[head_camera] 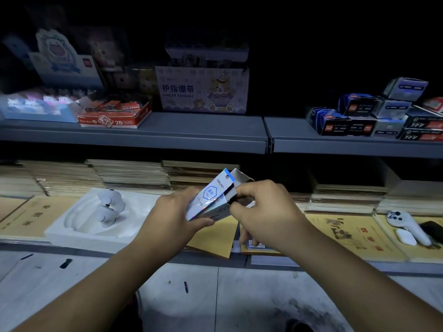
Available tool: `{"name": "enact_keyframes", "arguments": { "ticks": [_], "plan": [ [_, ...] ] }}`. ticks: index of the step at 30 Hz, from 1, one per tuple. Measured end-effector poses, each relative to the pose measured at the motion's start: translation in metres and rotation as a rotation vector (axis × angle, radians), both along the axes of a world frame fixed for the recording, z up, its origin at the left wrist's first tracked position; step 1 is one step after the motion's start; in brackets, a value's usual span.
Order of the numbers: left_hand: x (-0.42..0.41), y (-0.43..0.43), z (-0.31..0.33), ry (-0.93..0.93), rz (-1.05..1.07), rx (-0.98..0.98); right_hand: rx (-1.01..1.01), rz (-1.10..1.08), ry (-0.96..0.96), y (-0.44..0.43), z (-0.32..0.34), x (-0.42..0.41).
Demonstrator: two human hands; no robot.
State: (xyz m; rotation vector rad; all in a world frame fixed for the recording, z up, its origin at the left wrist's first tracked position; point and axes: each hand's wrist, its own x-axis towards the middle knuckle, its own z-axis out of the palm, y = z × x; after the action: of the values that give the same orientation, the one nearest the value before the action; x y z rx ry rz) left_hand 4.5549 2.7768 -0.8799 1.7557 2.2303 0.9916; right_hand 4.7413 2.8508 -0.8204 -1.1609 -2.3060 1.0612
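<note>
I hold a small white and blue carton (212, 197) in front of the lower shelf, tilted with its opened top flap pointing up and right. My left hand (177, 216) grips the carton's lower end, thumb along its underside. My right hand (261, 207) pinches at the open end of the carton with thumb and forefinger; something dark shows there, too hidden to name. Its other fingers curl downward over the notebooks below.
The lower shelf holds stacks of tan notebooks (129, 173), a white foam tray (79, 226) with a white figure (111, 207), and a white toy (407, 224) at right. The upper shelf (167, 133) carries a finger bandage box (201, 89), a red 2B box (115, 113) and dark pen cartons (359, 118).
</note>
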Motion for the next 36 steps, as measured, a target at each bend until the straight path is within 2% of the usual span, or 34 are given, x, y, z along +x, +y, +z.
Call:
{"name": "enact_keyframes", "arguments": {
  "ticks": [11, 16, 25, 36],
  "plan": [
    [-0.001, 0.002, 0.002, -0.061, 0.005, 0.073, 0.186, 0.011, 0.015, 0.001, -0.002, 0.002],
    [-0.002, 0.001, 0.0, -0.019, -0.004, 0.063, -0.003, 0.023, 0.054, 0.001, 0.0, 0.001],
    [0.001, -0.003, -0.001, 0.036, -0.068, 0.049, -0.333, 0.19, 0.071, -0.001, -0.005, 0.001],
    [0.002, -0.005, -0.001, 0.071, -0.129, 0.075, -0.433, 0.33, 0.069, 0.006, -0.011, 0.004]
  ]
}}
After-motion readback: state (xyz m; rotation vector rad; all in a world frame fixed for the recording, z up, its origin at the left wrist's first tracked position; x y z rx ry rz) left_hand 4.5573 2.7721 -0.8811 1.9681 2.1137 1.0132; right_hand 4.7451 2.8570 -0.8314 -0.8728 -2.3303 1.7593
